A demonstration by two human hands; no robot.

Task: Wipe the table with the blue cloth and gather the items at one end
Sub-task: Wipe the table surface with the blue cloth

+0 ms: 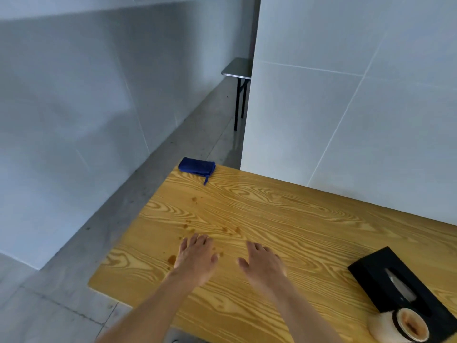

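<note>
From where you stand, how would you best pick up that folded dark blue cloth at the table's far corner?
Probably from above, pinching across the narrow width of the folded dark blue cloth. It lies flat in a thick bundle at the wooden table's corner, nothing crowding it. The left hand looks closer.

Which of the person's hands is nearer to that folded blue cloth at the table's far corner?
The left. The left hand lies open, almost straight below the blue cloth in the picture. The right hand lies beside it, farther right, toward the black tissue box.
</note>
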